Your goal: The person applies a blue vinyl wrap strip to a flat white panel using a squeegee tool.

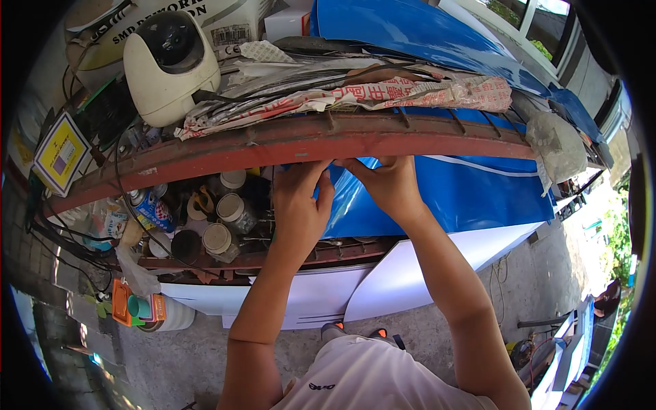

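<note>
Both hands reach in under the front edge of a red metal shelf (328, 142). My left hand (301, 205) has its fingers bent upward and its thumb drawn in close. My right hand (387, 183) is closed, with a finger or thumb pointing toward the left hand. The shelf edge hides the fingertips of both, so whatever they hold cannot be made out. A glossy blue sheet (471, 198) lies behind and beside the right hand. Lidded jars (236, 213) stand left of my left hand on the lower shelf.
On the upper shelf are a white camera (167, 96), folded printed paper (383, 92) and another blue sheet (417, 27). White panels (403, 280) lean below the lower shelf. A blue spray can (152, 210) and dangling cables (123, 198) are at the left. Concrete floor (273, 355) lies underneath.
</note>
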`<action>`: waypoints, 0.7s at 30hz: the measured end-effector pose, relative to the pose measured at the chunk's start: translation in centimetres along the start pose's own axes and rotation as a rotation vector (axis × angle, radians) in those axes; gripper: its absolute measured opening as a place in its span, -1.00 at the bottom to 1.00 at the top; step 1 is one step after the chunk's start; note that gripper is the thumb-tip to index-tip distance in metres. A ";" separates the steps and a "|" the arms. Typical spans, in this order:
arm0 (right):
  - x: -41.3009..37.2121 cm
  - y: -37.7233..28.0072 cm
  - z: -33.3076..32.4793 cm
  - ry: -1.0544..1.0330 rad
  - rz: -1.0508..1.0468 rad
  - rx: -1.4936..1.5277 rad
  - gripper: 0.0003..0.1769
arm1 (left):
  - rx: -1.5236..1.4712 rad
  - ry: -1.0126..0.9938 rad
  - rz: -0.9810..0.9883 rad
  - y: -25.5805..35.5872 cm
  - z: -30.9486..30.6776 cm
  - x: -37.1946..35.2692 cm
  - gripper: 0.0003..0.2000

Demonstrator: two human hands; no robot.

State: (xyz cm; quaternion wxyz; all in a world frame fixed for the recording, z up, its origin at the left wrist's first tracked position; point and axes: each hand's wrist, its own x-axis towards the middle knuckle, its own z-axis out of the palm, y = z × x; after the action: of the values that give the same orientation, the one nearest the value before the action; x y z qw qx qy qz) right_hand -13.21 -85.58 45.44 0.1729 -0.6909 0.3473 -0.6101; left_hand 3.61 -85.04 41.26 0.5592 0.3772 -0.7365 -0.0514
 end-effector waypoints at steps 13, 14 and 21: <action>0.2 -0.2 -0.8 -0.013 -0.386 -0.388 -0.71 | -0.104 0.044 -0.001 0.2 0.4 0.1 -0.69; 0.2 -0.3 -0.9 -0.031 -0.381 -0.402 -0.70 | -0.119 0.033 -0.025 0.1 0.5 0.1 -0.69; 0.1 0.1 -1.2 -0.158 -0.346 -0.419 -0.64 | -0.173 -0.028 -0.148 0.0 -0.3 0.3 -0.71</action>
State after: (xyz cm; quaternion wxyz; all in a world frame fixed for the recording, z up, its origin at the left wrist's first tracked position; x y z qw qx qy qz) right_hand -14.38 -85.49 45.69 -0.0538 -0.8060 0.3282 -0.4896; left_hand 3.79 -85.11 41.64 0.5740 0.3801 -0.7071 -0.1615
